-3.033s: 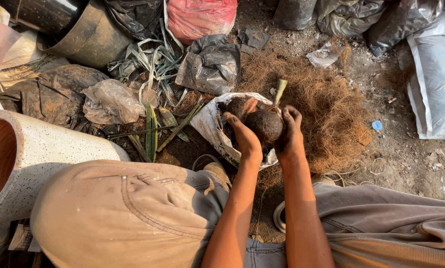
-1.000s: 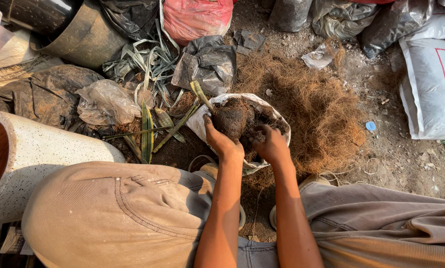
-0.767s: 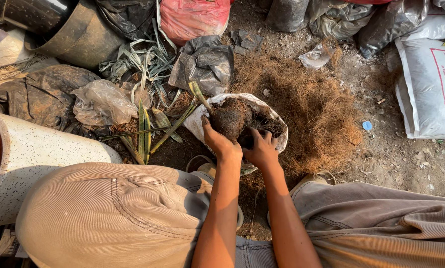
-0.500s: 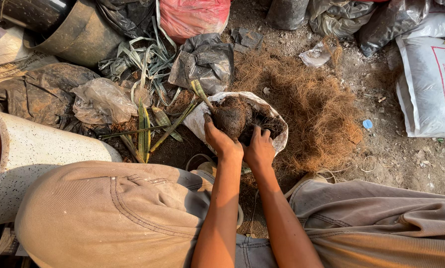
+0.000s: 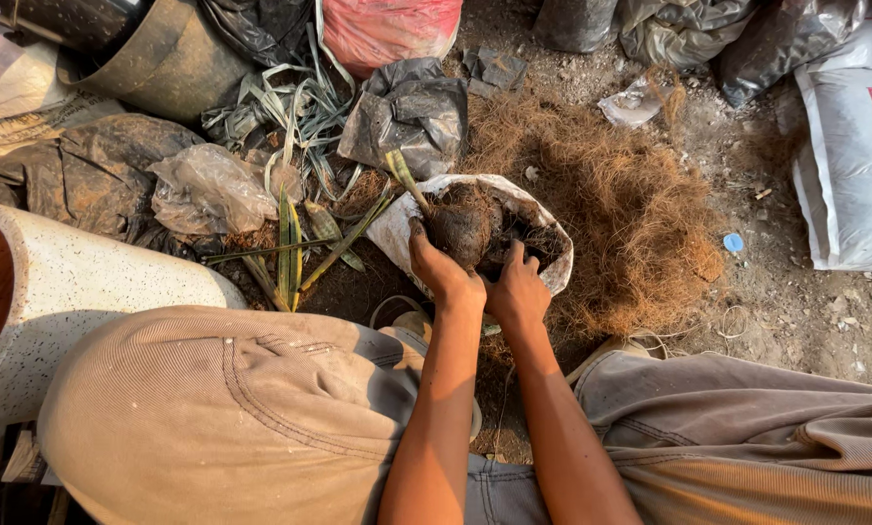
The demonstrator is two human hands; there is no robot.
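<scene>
Hands, left hand (image 5: 443,275) and right hand (image 5: 517,292), cup one root ball (image 5: 461,226) over one white bag (image 5: 553,267).

Rough, matt fibrous root ball (image 5: 460,226) in a crinkled white plastic bag (image 5: 553,255).

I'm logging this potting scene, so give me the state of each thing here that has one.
Left hand: grip closed on the root ball.
Right hand: grip on the bag rim.
Root ball: sitting in the bag, stem tilted up-left.
White bag: open, mouth rolled down.
Coir pile: loose, spread on the ground.
Speckled pot: lying on its side.
Red bag: full.
</scene>
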